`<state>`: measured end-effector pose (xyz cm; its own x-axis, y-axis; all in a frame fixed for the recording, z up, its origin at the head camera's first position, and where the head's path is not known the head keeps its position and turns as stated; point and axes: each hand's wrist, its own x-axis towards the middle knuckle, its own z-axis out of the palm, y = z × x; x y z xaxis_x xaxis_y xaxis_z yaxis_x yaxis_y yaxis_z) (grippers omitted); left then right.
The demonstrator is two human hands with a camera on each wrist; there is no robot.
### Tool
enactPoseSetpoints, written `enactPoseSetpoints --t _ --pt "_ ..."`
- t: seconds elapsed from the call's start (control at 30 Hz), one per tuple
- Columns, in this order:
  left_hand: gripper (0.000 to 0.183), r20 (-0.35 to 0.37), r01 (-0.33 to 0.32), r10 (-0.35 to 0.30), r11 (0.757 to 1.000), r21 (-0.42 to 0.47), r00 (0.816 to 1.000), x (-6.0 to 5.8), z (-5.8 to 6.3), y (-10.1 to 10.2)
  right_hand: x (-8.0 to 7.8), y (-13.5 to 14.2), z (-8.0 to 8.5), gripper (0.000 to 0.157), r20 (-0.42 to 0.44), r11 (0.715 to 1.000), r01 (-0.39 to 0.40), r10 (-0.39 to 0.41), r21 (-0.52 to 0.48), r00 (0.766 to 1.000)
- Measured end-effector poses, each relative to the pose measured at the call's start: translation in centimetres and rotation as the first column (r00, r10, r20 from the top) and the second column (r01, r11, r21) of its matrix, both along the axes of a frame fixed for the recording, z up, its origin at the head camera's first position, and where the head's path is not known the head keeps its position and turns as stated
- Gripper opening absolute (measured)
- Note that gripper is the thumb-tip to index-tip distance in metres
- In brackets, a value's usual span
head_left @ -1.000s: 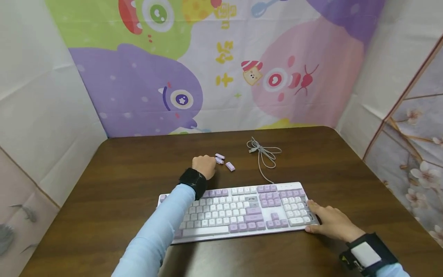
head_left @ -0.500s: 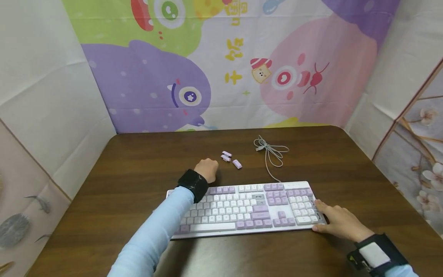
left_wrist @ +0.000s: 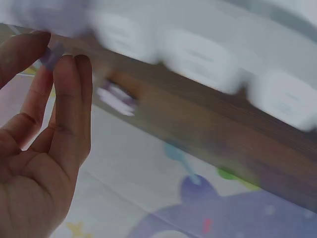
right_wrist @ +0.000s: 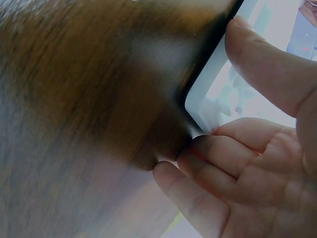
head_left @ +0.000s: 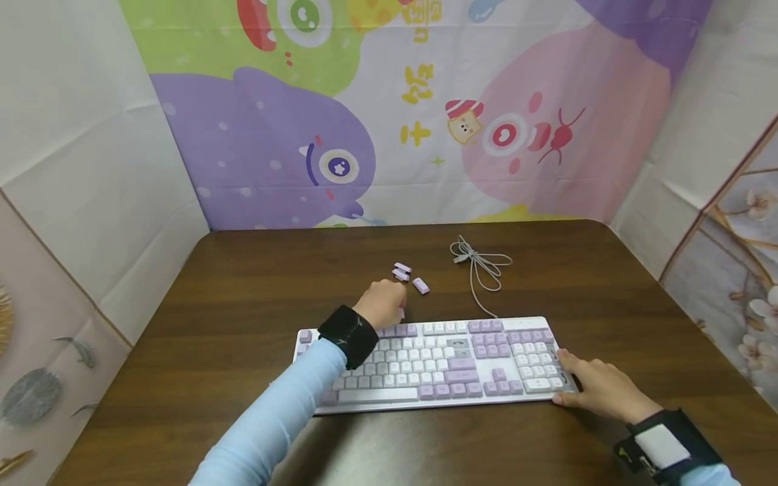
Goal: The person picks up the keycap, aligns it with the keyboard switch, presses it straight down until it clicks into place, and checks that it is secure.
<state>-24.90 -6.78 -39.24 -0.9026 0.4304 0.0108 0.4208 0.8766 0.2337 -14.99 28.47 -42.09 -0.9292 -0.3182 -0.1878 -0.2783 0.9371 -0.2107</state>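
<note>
A white and lavender keyboard [head_left: 389, 397] lies across the desk. My left hand [head_left: 381, 304] is over its back edge, near the top key row. Thumb and fingertips pinch a small lavender keycap [left_wrist: 52, 56], which shows in the left wrist view. Just beyond this hand lie loose lavender keycaps [head_left: 421, 285] on the wood. At the keyboard's right end, my right hand [head_left: 602, 388] holds the near corner, its thumb along the near edge and its fingers against the end. The left forearm hides part of the keyboard's left side.
A bundled grey USB cable [head_left: 486, 270] lies behind the keyboard and runs to its back edge. The brown desk [head_left: 486, 445] is backed by a cartoon-printed cloth [head_left: 413, 189], with pale panels on both sides.
The left hand first drew back from the loose keycaps, then moved right along the keyboard's back edge. The right hand stays at the keyboard's end. The head view has shifted slightly.
</note>
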Motion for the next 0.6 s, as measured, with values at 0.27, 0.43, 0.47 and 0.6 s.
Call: enactPoseSetpoints --t 0.27,0.43,0.47,0.6 --pt "0.013 -0.062 0.066 -0.064 0.998 0.025 0.996 1.7 0.1 2.7 0.0 0.0 -0.1 0.083 -0.021 1.0 -0.01 0.01 -0.002 1.0" --pt "0.016 -0.104 0.11 -0.107 0.994 0.02 0.989 2.7 -0.2 4.3 0.0 0.1 -0.1 0.08 -0.054 1.0 -0.022 0.022 0.002 0.998" --pt "0.017 -0.117 0.121 -0.119 0.993 0.014 0.986 2.9 -0.3 4.6 0.0 0.1 -0.1 0.08 -0.055 1.0 -0.022 0.022 0.002 0.998" --pt "0.016 -0.123 0.155 -0.153 0.988 0.009 0.981 3.8 -0.3 5.8 0.0 0.0 -0.1 0.08 -0.052 1.0 -0.017 0.017 0.001 0.999"
